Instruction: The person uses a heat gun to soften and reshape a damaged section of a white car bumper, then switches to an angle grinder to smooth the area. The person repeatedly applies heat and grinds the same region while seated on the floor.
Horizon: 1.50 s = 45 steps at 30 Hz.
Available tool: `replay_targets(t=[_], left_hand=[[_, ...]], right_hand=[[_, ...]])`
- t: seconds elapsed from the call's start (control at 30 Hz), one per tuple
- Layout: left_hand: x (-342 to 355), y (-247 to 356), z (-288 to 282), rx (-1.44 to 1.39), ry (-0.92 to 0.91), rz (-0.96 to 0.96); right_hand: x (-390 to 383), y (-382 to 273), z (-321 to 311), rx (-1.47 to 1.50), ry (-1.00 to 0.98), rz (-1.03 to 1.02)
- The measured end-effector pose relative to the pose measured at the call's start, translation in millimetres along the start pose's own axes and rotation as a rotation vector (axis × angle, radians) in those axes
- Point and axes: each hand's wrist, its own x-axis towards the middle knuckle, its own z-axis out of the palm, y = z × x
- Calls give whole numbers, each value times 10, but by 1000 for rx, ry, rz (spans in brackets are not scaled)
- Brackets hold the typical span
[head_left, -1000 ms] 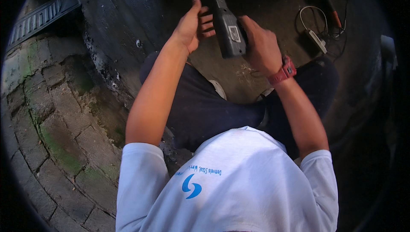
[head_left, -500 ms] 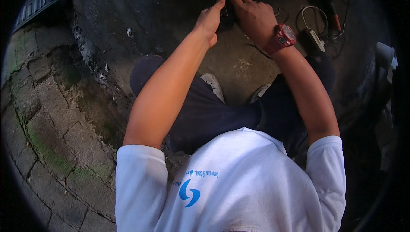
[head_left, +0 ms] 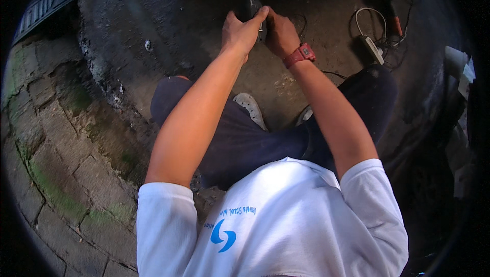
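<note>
A person sits low over a dark floor (head_left: 275, 91), arms stretched forward, both hands meeting at a dark tool (head_left: 254, 3). The tool is up between the hands, near the upper middle of the view, its body largely covered by them; a small pale-edged patch shows in the gap. The left hand (head_left: 239, 34) grips it from the left, thumb laid across toward the right hand (head_left: 280, 33), which is curled against the opposite side. The far fingers of the left hand are hidden.

A red watch (head_left: 300, 55) circles the right wrist. Below the hands, a pale shoe with holes (head_left: 248, 107) shows beside the dark trousers (head_left: 245, 149). Off to the right lie a white power strip (head_left: 373, 50) with a looped white cable (head_left: 368, 8) and, just beyond, a black and orange device (head_left: 396, 23) bearing a bright round spot. Paving stones (head_left: 61, 175) spread along the left.
</note>
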Motion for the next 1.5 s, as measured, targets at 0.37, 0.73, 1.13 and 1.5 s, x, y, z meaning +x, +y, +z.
replay_targets(t=[0.37, 0.73, 1.13, 1.5], left_hand=[[94, -3, -139, 196, 37, 45], [230, -187, 19, -36, 32, 46], [211, -196, 190, -582, -252, -134], [223, -196, 159, -555, -214, -56]], right_hand=[[142, 47, 619, 541, 56, 128], [32, -126, 175, -154, 104, 63], [-58, -423, -954, -715, -71, -260], [-47, -455, -939, -664, -176, -218]])
